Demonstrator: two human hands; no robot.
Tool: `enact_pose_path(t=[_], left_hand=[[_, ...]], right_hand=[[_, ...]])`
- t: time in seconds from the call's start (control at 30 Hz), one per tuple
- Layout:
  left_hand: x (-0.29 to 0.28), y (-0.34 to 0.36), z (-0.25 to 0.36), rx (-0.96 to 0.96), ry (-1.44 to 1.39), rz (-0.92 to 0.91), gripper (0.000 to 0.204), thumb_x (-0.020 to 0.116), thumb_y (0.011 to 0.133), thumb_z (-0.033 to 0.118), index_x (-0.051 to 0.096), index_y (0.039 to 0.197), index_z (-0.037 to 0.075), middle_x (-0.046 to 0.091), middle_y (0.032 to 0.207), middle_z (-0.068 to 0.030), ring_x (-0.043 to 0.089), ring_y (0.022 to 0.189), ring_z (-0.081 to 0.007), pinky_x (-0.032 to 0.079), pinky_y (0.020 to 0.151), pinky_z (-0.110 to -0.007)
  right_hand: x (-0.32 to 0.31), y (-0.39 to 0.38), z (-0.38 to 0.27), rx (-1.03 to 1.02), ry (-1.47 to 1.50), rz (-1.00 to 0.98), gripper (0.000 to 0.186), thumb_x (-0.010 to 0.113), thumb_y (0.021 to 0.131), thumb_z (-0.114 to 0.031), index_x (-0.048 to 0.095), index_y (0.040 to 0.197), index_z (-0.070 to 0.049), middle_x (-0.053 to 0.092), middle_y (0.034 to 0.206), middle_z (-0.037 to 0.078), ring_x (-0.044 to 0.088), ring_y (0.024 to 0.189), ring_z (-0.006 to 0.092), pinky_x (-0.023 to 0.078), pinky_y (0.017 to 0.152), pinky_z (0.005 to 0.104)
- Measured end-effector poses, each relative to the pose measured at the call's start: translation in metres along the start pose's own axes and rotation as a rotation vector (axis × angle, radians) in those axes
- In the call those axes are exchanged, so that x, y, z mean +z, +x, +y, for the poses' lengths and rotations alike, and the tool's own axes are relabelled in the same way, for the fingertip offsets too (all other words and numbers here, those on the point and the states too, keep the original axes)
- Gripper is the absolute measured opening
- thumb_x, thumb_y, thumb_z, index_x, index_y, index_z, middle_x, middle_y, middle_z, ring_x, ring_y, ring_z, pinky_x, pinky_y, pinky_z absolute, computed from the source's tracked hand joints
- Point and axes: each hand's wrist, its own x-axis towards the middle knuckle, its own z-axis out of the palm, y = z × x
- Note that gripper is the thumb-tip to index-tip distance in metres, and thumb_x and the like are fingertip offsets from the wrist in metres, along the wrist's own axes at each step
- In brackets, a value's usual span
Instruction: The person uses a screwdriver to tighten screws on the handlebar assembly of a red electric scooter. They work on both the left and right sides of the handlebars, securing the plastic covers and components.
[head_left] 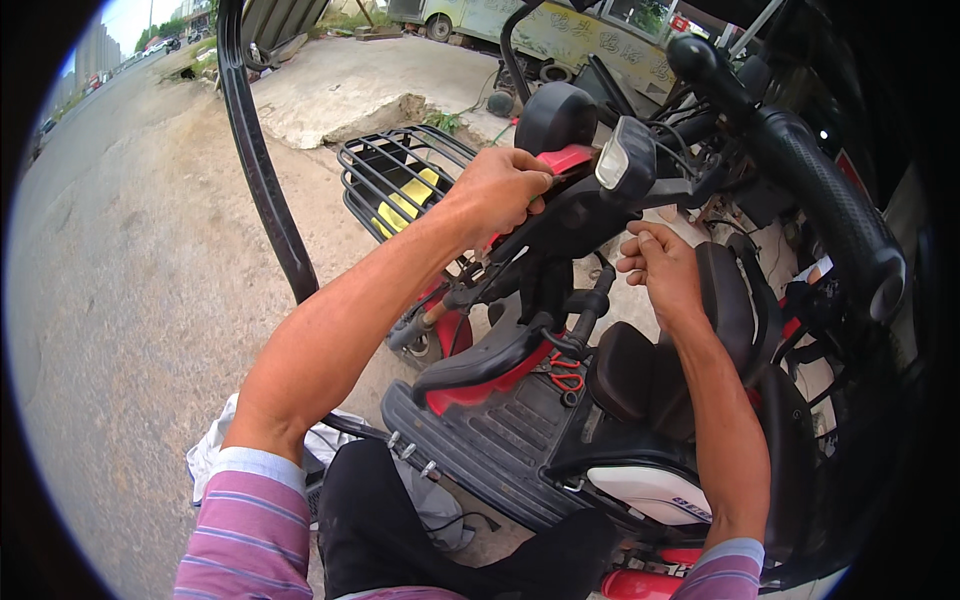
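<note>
Both hands (505, 190) (666, 275) flank the black front panel (570, 220).

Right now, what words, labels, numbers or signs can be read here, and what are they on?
Wording isn't copied out, but writing shows on:
White side panel: short dark lettering at its right end.
Yellow-green vehicle in the background: large characters, too blurred to read surely.
</note>
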Motion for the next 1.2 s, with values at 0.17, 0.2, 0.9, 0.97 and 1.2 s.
enact_pose_path(t=[0.17, 0.2, 0.9, 0.97, 1.2], left_hand=[[0.004, 0.000, -0.016, -0.130, -0.440, -0.041, 0.021, 0.060, 0.095, 0.015, 0.060, 0.112, 0.003, 0.061, 0.078, -0.0070, 0.047, 0.052, -0.0096, 0.034, 0.043, -0.027], [0.007, 0.001, -0.016, -0.142, -0.473, -0.041, 0.020, 0.061, 0.094, 0.014, 0.059, 0.111, 0.003, 0.061, 0.078, -0.0071, 0.047, 0.052, -0.0097, 0.034, 0.043, -0.027], [-0.016, -0.015, 0.035, 0.340, 0.689, -0.053, 0.033, 0.068, 0.082, 0.011, 0.066, 0.113, -0.001, 0.073, 0.097, -0.0158, 0.068, 0.089, -0.0213, 0.051, 0.081, -0.035], [-0.017, -0.015, 0.033, 0.436, 0.590, -0.061, 0.032, 0.068, 0.081, 0.010, 0.067, 0.111, -0.001, 0.073, 0.096, -0.0140, 0.067, 0.086, -0.0184, 0.051, 0.079, -0.034], [-0.020, -0.006, 0.014, 0.230, 0.393, -0.110, 0.023, 0.069, 0.090, 0.012, 0.067, 0.110, -0.001, 0.069, 0.085, -0.0087, 0.060, 0.072, -0.0126, 0.048, 0.065, -0.029]], right_hand=[[0.017, -0.009, -0.019, -0.204, -0.369, -0.036, 0.046, 0.049, 0.092, -0.011, 0.049, 0.136, 0.006, 0.067, 0.074, 0.013, 0.066, 0.065, 0.0206, 0.052, 0.063, 0.0351], [0.016, -0.008, -0.022, -0.253, -0.488, -0.026, 0.047, 0.050, 0.091, -0.011, 0.050, 0.135, 0.006, 0.067, 0.072, 0.015, 0.067, 0.064, 0.0235, 0.052, 0.064, 0.0376], [0.058, -0.013, -0.019, 0.153, 0.231, -0.159, 0.019, 0.050, 0.092, -0.014, 0.061, 0.101, -0.001, 0.051, 0.074, -0.001, 0.044, 0.058, 0.0074, 0.033, 0.050, 0.0229], [0.061, 0.001, -0.017, -0.212, -0.067, -0.049, 0.025, 0.051, 0.094, -0.018, 0.061, 0.107, 0.001, 0.055, 0.075, 0.004, 0.051, 0.064, 0.0156, 0.039, 0.057, 0.0281], [0.058, 0.016, -0.033, -0.315, -0.871, 0.141, 0.039, 0.051, 0.096, -0.029, 0.057, 0.123, -0.001, 0.068, 0.098, 0.029, 0.065, 0.097, 0.0478, 0.051, 0.084, 0.0542]])
